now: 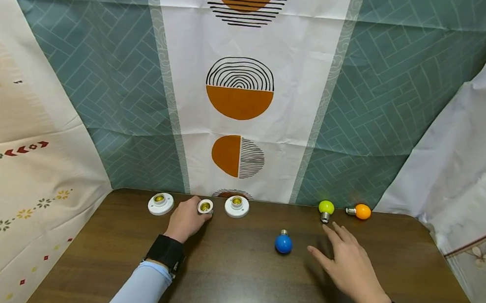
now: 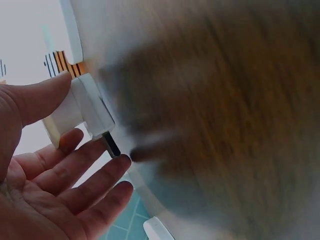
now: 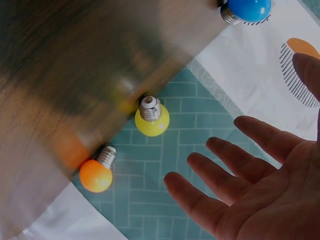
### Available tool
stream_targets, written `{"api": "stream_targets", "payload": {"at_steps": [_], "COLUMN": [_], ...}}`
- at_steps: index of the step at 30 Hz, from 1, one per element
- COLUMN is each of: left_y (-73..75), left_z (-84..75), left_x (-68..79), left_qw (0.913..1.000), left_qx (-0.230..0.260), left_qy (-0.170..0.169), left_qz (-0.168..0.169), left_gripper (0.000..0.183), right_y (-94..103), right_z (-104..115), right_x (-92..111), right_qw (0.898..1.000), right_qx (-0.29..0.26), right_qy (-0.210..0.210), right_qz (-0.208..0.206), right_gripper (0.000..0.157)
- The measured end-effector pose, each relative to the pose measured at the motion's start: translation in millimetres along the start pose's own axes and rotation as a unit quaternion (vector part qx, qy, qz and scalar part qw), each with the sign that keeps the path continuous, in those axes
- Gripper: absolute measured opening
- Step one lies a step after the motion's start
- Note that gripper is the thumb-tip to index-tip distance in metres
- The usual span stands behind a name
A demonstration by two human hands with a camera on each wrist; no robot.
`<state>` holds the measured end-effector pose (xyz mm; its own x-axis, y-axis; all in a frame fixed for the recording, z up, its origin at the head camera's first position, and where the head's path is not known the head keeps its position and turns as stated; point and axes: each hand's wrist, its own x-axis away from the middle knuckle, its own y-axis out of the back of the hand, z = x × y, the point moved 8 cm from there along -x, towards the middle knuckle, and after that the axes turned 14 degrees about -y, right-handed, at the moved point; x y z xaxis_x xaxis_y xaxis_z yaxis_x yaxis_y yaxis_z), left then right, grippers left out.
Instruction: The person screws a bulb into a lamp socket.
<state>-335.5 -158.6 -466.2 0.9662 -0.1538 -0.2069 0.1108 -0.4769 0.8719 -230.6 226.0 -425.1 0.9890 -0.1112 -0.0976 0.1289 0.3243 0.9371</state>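
Green bulb (image 1: 326,207) and nearer right hand (image 1: 344,266) both lie right of the blue bulb (image 1: 283,243), the green bulb's cap (image 1: 325,218) facing spread, empty fingers (image 1: 331,236); left of the blue bulb, the left hand (image 1: 187,219) pinches a white socket (image 1: 205,207).

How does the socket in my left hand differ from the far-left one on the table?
The held socket is gripped by your left hand; the far-left socket sits untouched on the table. The held socket is narrow and has a prong; the far-left socket has a wide round base. Both are white and yellowish inside.
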Motion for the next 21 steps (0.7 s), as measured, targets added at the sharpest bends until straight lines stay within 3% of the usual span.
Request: {"api": "stream_targets", "payload": {"at_steps": [9, 14, 21], "left_y": [12.4, 18.3, 14.8], "left_z": [-19.4, -44.4, -80.2], "left_x": [11.9, 20.8, 34.2], "left_qw": [0.9957, 0.9884, 0.9783], "left_qx": [0.076, 0.124, 0.167], "left_qy": [-0.031, -0.066, -0.103], "left_qz": [-0.042, -0.057, -0.065], "left_gripper": [0.042, 0.04, 0.036], "right_y": [5.3, 7.1, 1.7], "right_z": [6, 9, 13], "right_x": [0, 0, -3], "right_qw": [1.0, 0.999, 1.0], "right_qx": [-0.01, -0.015, -0.027], "right_qy": [0.015, 0.015, -0.009], "right_qz": [-0.024, -0.028, -0.011], "right_gripper": [0.076, 0.076, 0.081]}}
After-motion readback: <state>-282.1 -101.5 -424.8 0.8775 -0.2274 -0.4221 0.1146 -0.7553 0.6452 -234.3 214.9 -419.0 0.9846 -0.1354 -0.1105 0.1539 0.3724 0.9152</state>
